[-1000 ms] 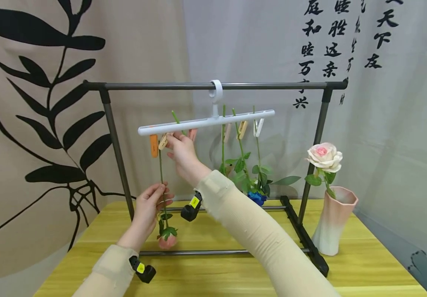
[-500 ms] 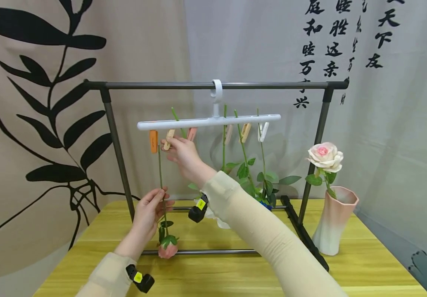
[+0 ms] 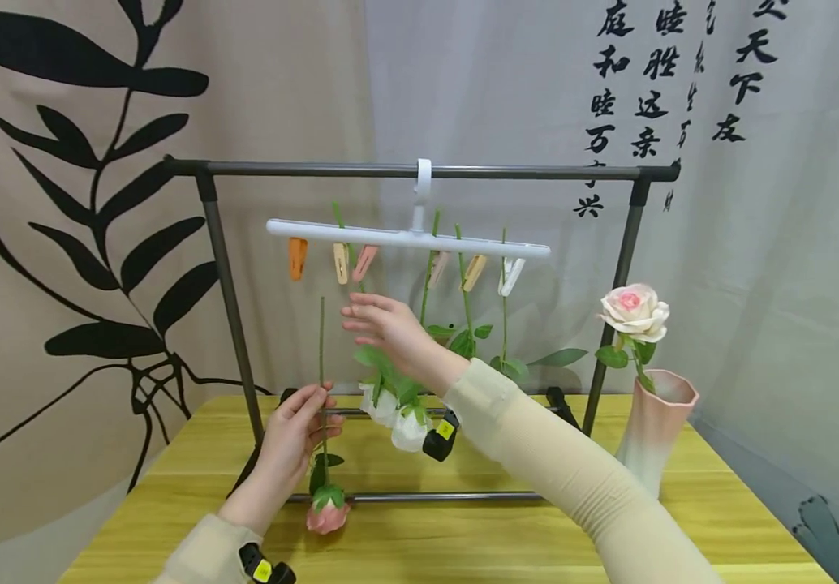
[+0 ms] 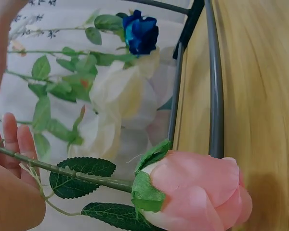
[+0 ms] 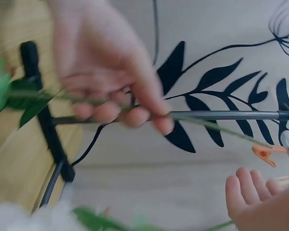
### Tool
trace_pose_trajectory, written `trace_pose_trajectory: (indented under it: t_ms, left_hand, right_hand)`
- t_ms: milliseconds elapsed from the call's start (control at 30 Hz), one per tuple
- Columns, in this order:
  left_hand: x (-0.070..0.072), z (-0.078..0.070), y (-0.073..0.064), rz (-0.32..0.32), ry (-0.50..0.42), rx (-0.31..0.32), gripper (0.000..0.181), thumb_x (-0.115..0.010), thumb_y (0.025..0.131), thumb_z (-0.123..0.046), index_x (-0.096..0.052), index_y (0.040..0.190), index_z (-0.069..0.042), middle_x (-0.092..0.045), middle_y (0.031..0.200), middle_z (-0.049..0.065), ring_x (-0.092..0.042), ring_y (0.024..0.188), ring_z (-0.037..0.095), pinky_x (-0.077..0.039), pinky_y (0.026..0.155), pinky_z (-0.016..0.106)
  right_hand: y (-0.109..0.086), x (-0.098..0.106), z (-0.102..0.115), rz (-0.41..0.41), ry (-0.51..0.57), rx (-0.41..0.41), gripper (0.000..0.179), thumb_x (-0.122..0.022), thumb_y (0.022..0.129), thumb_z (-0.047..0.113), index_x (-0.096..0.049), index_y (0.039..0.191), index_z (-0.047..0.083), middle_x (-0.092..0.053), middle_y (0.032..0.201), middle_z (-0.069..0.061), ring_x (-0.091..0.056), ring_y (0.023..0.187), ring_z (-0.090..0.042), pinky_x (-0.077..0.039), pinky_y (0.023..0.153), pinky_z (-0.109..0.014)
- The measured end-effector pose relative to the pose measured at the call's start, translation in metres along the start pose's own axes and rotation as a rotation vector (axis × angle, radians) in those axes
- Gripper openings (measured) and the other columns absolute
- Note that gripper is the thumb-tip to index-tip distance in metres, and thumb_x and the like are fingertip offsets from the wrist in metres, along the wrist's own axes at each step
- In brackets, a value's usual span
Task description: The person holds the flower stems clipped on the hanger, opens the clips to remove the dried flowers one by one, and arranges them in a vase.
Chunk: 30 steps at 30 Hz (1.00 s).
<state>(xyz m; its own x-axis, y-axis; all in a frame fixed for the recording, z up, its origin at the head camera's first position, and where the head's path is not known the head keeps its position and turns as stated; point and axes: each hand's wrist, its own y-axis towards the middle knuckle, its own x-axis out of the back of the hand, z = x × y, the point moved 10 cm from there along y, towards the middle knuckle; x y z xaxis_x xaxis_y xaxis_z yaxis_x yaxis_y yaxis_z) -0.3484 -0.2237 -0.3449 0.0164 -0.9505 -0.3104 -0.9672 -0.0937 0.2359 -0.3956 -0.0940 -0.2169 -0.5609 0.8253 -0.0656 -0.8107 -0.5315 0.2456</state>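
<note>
My left hand (image 3: 288, 442) pinches the green stem of a pink rose (image 3: 328, 517), which hangs head down at the left. In the left wrist view the rose's bloom (image 4: 192, 190) fills the lower middle. The top of its stem stands free below a white hanger (image 3: 383, 237). Near the hanger's left half, my right hand (image 3: 405, 337) has its fingers extended and holds nothing. Just above it are a cream clothespin (image 3: 341, 264) and a pink clothespin (image 3: 365, 264). An orange clothespin (image 3: 298, 259) hangs at the left end.
The hanger hooks over a dark metal rack (image 3: 522, 172) on a wooden table (image 3: 463, 539). White roses (image 3: 410, 430) and a blue rose (image 4: 140, 32) hang upside down from clothespins. At the right, a pink-and-white vase (image 3: 653, 430) holds a pale rose (image 3: 634, 311).
My right hand has let go of the cream clothespin and moved down and right. My left hand has lowered the pink rose away from the clothespins. The hanger has swung, its left end now higher.
</note>
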Motion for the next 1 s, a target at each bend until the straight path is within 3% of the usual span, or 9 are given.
trace_pose_trajectory:
  t_ms: [133, 233, 433, 567, 667, 833, 1000]
  left_hand:
    - [-0.003, -0.001, -0.005, 0.014, 0.014, 0.001, 0.015, -0.060, 0.098, -0.027, -0.068, 0.105, -0.017, -0.065, 0.094, -0.001, -0.067, 0.071, 0.012, -0.057, 0.071, 0.032]
    - [-0.008, -0.003, -0.008, 0.032, 0.038, 0.009, 0.016, -0.060, 0.098, -0.026, -0.068, 0.108, -0.017, -0.065, 0.093, -0.001, -0.068, 0.071, 0.013, -0.057, 0.070, 0.032]
    - [-0.016, -0.007, -0.010, 0.044, 0.101, 0.021, 0.028, -0.062, 0.097, -0.030, -0.066, 0.117, -0.010, -0.064, 0.092, 0.002, -0.067, 0.069, 0.015, -0.057, 0.068, 0.034]
    - [-0.020, -0.006, -0.011, 0.059, 0.124, 0.046, 0.032, -0.062, 0.096, -0.030, -0.065, 0.120, -0.008, -0.064, 0.093, 0.004, -0.067, 0.068, 0.016, -0.057, 0.068, 0.035]
    - [-0.021, -0.005, -0.012, 0.065, 0.135, 0.067, 0.031, -0.061, 0.097, -0.027, -0.064, 0.120, -0.006, -0.064, 0.091, 0.002, -0.067, 0.067, 0.016, -0.057, 0.067, 0.035]
    - [-0.027, -0.006, -0.013, 0.099, 0.174, 0.082, 0.033, -0.059, 0.098, -0.025, -0.062, 0.121, -0.002, -0.063, 0.092, 0.002, -0.067, 0.068, 0.017, -0.057, 0.068, 0.036]
    - [-0.034, -0.008, -0.013, 0.127, 0.196, 0.089, 0.038, -0.058, 0.099, -0.025, -0.058, 0.125, 0.002, -0.063, 0.094, 0.003, -0.067, 0.070, 0.017, -0.057, 0.069, 0.036]
  right_hand:
    - [-0.018, 0.002, 0.000, 0.071, -0.269, 0.082, 0.042, -0.054, 0.101, 0.019, -0.048, 0.140, 0.006, -0.055, 0.136, -0.008, -0.053, 0.122, -0.021, -0.043, 0.102, -0.043]
    - [-0.033, -0.001, 0.011, 0.116, -0.532, 0.236, 0.041, -0.059, 0.099, 0.018, -0.051, 0.137, 0.006, -0.055, 0.135, -0.005, -0.054, 0.120, -0.018, -0.046, 0.098, -0.038]
    - [-0.062, -0.020, 0.044, 0.146, -1.076, 0.734, 0.039, -0.069, 0.091, 0.015, -0.059, 0.127, 0.006, -0.057, 0.130, -0.009, -0.054, 0.119, -0.020, -0.044, 0.099, -0.033]
    - [-0.077, -0.033, 0.047, 0.143, -1.385, 1.061, 0.038, -0.075, 0.087, 0.017, -0.064, 0.122, 0.009, -0.058, 0.129, -0.011, -0.054, 0.120, -0.022, -0.041, 0.102, -0.033]
    - [-0.082, -0.038, 0.042, 0.159, -1.521, 1.209, 0.035, -0.076, 0.086, 0.019, -0.067, 0.119, 0.013, -0.059, 0.130, -0.009, -0.052, 0.123, -0.023, -0.036, 0.107, -0.037]
    - [-0.084, -0.043, 0.033, 0.191, -1.625, 1.335, 0.023, -0.072, 0.089, 0.019, -0.069, 0.112, 0.017, -0.061, 0.128, -0.006, -0.051, 0.125, -0.021, -0.030, 0.111, -0.041]
    - [-0.089, -0.048, 0.027, 0.202, -1.702, 1.467, 0.018, -0.071, 0.090, 0.014, -0.071, 0.107, 0.018, -0.065, 0.120, -0.004, -0.057, 0.119, -0.019, -0.033, 0.109, -0.043]
